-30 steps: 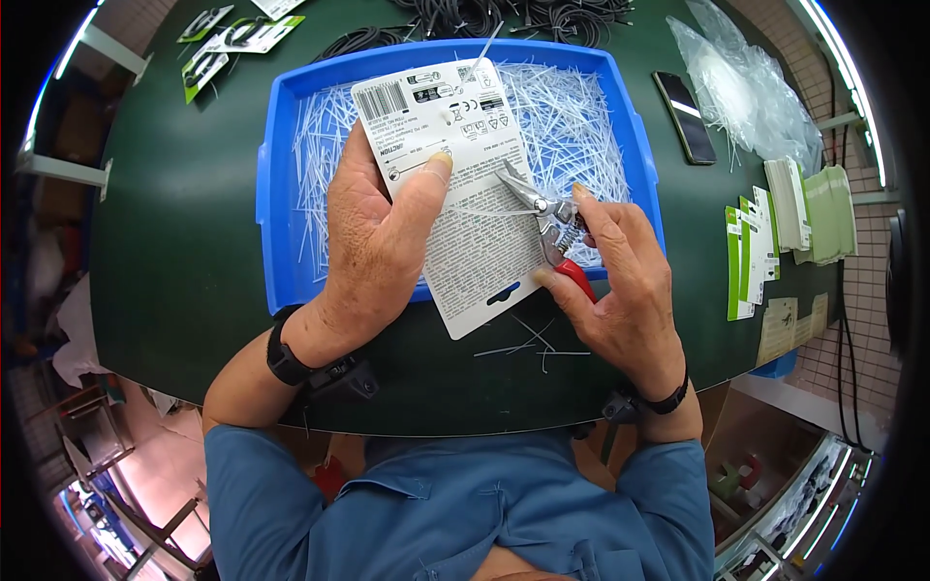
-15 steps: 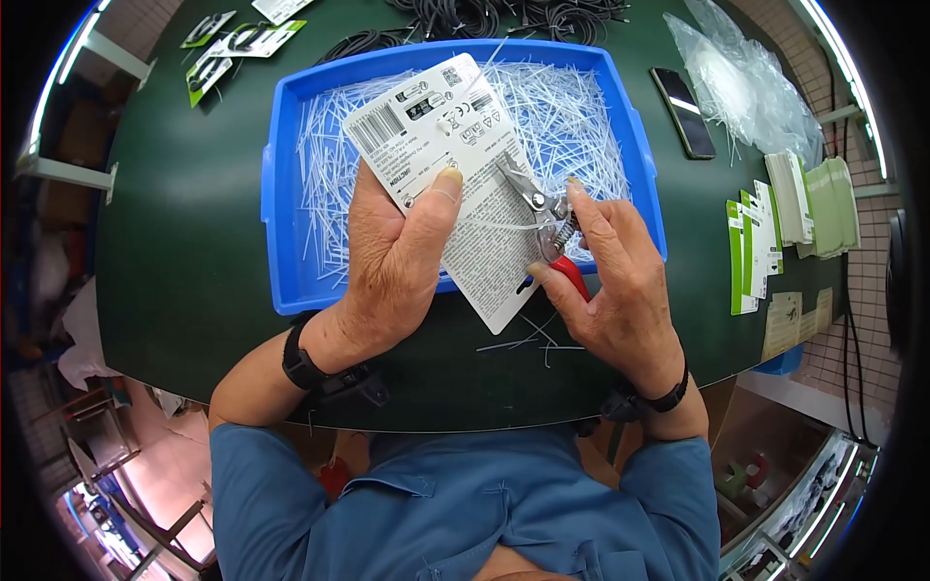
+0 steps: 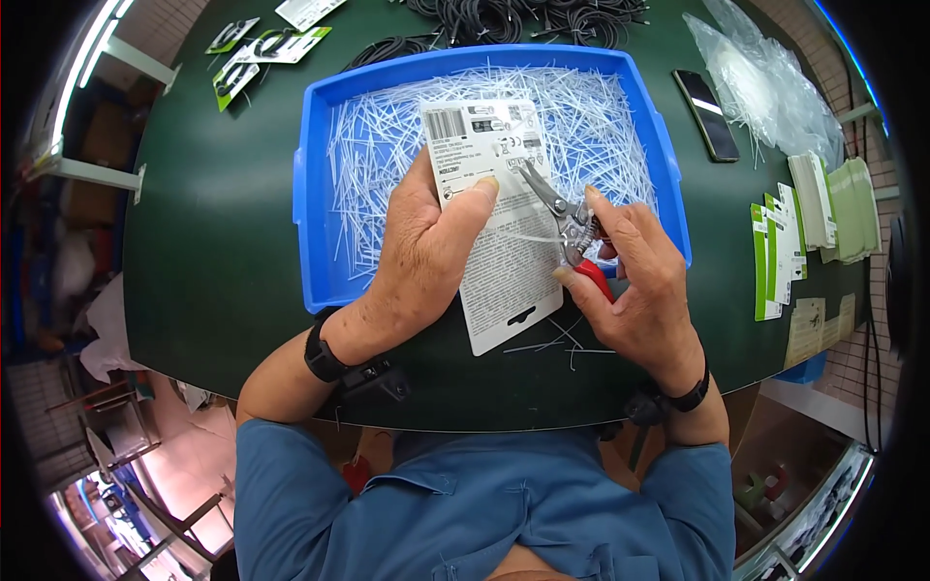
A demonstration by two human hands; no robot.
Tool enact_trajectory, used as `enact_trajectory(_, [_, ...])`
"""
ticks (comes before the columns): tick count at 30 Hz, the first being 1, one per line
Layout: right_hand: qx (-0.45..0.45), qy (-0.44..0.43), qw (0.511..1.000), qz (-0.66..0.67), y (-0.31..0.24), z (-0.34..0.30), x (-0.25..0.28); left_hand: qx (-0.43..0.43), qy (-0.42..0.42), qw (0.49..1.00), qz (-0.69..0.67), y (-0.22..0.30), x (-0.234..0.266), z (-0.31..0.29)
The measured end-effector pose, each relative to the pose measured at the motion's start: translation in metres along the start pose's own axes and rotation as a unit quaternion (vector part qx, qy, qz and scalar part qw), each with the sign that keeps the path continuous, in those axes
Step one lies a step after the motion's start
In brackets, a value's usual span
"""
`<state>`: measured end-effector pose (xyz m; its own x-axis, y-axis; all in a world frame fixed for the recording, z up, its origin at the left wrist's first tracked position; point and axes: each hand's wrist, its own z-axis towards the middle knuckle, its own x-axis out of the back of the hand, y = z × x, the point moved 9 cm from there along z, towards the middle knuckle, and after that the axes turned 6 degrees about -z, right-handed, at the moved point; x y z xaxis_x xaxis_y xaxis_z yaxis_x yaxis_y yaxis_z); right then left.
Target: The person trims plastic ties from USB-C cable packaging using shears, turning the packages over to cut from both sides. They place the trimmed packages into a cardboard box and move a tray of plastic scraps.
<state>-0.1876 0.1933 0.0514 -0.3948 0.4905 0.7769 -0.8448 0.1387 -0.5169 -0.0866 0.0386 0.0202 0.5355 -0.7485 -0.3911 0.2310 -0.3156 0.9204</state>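
Note:
My left hand (image 3: 426,242) is closed on a white printed packaging card (image 3: 509,281), its thumb pressed on the card's front. The card stands nearly upright in view, with a hang slot at its lower end. A translucent white cable tie (image 3: 531,236) stretches across the card toward the cutters. In my right hand (image 3: 635,286) is a pair of spring-loaded hand pruners (image 3: 559,206) with a red handle (image 3: 593,280). Their blades lie apart in front of the card's right side. Whether the tie touches the blades, I cannot tell.
Under my hands is a blue tray (image 3: 308,194) holding many loose white ties (image 3: 378,145). Carded cables (image 3: 291,46) lie far left, black cable coils (image 3: 475,21) at the back. A phone (image 3: 707,116), plastic bags (image 3: 765,87) and stacked green-white cards (image 3: 814,208) are at right.
The card has turned more upright, its lower end swinging left relative to my right hand. The pruners remain in my right hand. The whole view has shifted slightly.

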Motion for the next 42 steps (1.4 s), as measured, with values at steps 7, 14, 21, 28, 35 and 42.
enact_trajectory(7, [-0.001, 0.013, 1.000, 0.003, 0.004, 0.002, 0.006, 0.049, -0.071, 0.995, 0.058, -0.006, -0.016, -0.003])
enact_trajectory(14, [0.007, -0.002, 1.000, -0.016, 0.004, -0.002, 0.003, 0.064, -0.083, 0.994, 0.035, -0.012, -0.021, -0.007])
enact_trajectory(21, [-0.006, 0.002, 1.000, -0.013, 0.004, -0.007, -0.006, 0.055, -0.072, 0.995, 0.032, -0.012, -0.022, -0.008])
enact_trajectory(28, [-0.008, 0.008, 1.000, 0.009, 0.006, -0.009, -0.007, 0.042, -0.067, 0.995, 0.062, -0.011, -0.015, -0.001])
enact_trajectory(35, [0.013, -0.036, 0.999, 0.014, -0.009, -0.008, -0.011, -0.016, -0.021, 1.000, 0.009, 0.005, 0.001, 0.006])
enact_trajectory(42, [0.034, -0.042, 0.997, 0.058, -0.025, -0.008, -0.016, -0.065, 0.006, 0.997, 0.029, 0.008, -0.002, 0.002])
